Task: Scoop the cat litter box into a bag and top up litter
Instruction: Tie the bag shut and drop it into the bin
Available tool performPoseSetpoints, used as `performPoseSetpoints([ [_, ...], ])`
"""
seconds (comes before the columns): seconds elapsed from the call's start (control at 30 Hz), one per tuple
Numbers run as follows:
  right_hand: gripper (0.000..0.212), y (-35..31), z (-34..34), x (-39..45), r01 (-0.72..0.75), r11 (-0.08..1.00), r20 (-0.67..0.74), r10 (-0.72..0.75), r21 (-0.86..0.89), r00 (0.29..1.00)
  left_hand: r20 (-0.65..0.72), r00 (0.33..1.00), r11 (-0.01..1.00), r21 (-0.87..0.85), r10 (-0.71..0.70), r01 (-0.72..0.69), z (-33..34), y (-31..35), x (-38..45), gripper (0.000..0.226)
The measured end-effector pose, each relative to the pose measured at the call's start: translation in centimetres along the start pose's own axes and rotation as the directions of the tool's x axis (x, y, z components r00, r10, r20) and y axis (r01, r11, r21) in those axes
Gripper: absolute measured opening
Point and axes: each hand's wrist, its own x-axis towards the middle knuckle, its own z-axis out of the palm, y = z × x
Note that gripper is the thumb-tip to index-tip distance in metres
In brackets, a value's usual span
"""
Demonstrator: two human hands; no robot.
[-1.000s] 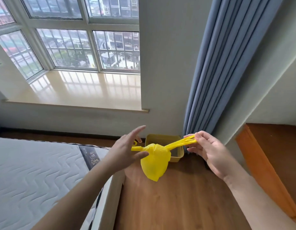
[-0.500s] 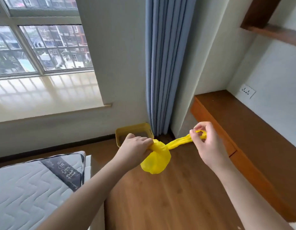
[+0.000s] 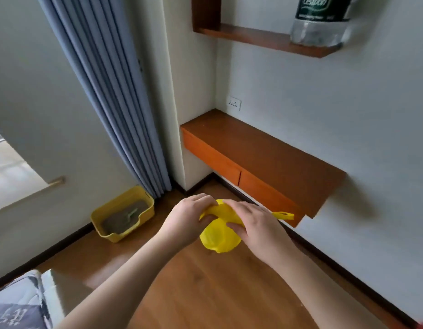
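Observation:
A small yellow plastic bag, bunched and full at the bottom, hangs in the air between my hands. My left hand grips its twisted neck from the left. My right hand closes over the neck from the right, and a handle loop sticks out past it at the right. The yellow litter box stands on the wood floor by the wall to the left, holding brownish litter with a green scoop lying in it.
A blue curtain hangs behind the litter box. A wooden wall-mounted desk juts out at the right, with a shelf above carrying a large water bottle. A mattress corner sits at bottom left.
My view has swung right, away from the window toward the desk. My right hand has come in from the stretched handles to the bag's neck, close to my left hand.

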Motion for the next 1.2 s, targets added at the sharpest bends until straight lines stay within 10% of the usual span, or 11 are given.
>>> performPoseSetpoints([
  [0.3,0.046,7.4,-6.9,-18.4,-0.371,0.926,-0.172,0.355,-0.069,0.919,0.051,0.928,0.929,-0.043,0.37,-0.368,9.5,18.6,0.3,0.018],
  [0.6,0.039,13.3,-12.6,-33.7,-0.634,0.772,-0.445,0.584,0.045,0.679,0.112,0.775,0.774,-0.239,0.622,-0.586,19.2,35.0,1.7,0.026],
  [1.2,0.035,28.9,-22.0,-51.9,-0.857,0.452,-0.528,0.805,0.249,0.271,0.219,0.519,0.508,-0.689,0.826,-0.517,37.6,60.7,8.1,0.021],
])
